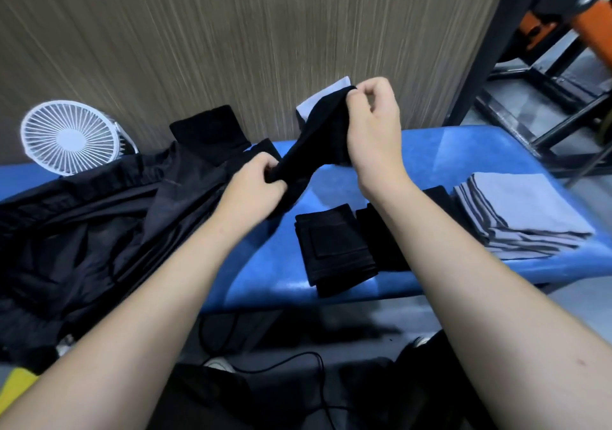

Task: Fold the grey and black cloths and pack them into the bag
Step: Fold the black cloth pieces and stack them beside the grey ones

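A black cloth is stretched in the air between both hands above the blue bench. My left hand grips its lower end; my right hand pinches its upper corner, higher and further back. A stack of folded black cloths lies on the bench in front of me, with more black cloth beside it under my right forearm. A stack of folded grey cloths sits at the right end. The black bag lies slumped over the bench's left part.
A white fan stands at the back left against the wooden wall. Something white shows behind the held cloth. A black metal frame with orange equipment stands on the floor at right. Cables run across the floor below the bench.
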A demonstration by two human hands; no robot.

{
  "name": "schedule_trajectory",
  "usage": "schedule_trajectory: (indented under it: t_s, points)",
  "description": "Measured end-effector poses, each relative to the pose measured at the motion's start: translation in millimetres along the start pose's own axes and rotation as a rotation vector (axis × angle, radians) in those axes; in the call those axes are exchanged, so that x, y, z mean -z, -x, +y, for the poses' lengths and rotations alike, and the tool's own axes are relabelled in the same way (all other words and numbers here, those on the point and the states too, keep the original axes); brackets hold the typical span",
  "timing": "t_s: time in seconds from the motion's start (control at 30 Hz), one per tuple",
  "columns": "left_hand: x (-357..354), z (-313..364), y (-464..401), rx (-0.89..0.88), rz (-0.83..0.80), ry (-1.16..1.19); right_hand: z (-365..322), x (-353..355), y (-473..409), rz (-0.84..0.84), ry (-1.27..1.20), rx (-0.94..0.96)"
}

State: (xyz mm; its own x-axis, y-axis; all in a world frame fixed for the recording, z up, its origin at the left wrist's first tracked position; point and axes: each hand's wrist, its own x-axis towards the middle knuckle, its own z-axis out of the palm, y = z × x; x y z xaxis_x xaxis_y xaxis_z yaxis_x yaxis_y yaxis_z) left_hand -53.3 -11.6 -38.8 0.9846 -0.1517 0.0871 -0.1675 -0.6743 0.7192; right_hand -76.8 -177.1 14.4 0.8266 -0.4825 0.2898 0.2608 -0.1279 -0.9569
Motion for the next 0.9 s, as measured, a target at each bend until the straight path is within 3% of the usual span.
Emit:
schedule_trajectory:
  t_s: [0.2,0.43,0.63,0.9]
  points:
    - [27,-27,-4,0.048,0.064,0.227,13,14,-17,0.107,0.103,-0.002]
    - [60,-33,7,0.118,0.091,0.748,17,30,-19,-0.076,0.097,-0.075]
    - [65,-36,22,0.181,-0.008,0.766,25,40,-11,-0.388,0.072,-0.189]
    - [67,-49,36,0.215,-0.021,0.779,31,51,2,-0.382,0.211,-0.275]
